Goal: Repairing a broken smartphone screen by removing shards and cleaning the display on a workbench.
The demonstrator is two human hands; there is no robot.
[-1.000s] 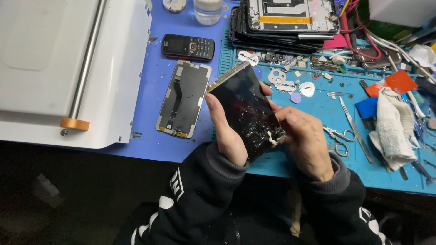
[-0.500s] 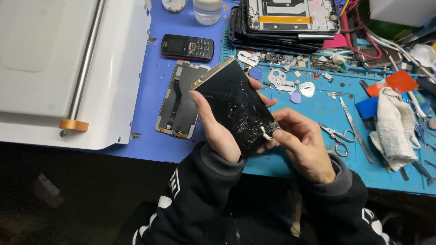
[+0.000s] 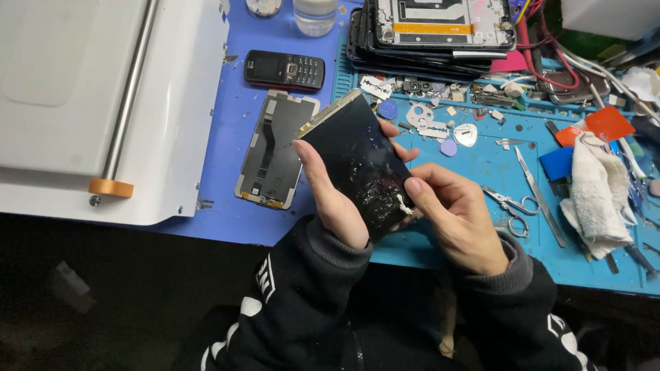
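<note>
Black glass, cracked and flecked white, fills the middle of the head view: a phone screen point(image 3: 357, 165) held tilted above the desk point(image 3: 481, 172), its gold-edged top corner pointing up and away, its lower end toward the person's chest. The left hand point(image 3: 333, 196) is closed around the screen's left edge, thumb lying along the front face and fingertips showing past the far side. The right hand point(image 3: 457, 216) is pinched shut at the lower right corner, thumb pressed on a small white sliver point(image 3: 402, 203) at the glass edge; whether this is a tool or a loose chip cannot be told.

Judged from this grip, the work at the corner goes best with the left hand bracing the panel close to the point of contact, the right hand pulling or prying at a shallow angle, and force kept low so that the shattered zone does not spread. The splinters look sharp, and bare fingers sit right beside them.

The damage is densest in the lower half, thinning toward the intact, glossy upper part.

Around it, on the desk: a bare display panel point(image 3: 271, 148) lying flat to the left, a small keypad phone point(image 3: 284, 69) beyond it, a white machine point(image 3: 96, 103) at far left, a stack of frames point(image 3: 433, 31) at top, scissors point(image 3: 509, 204), tweezers point(image 3: 540, 192) and a cloth point(image 3: 598, 192) to the right.
</note>
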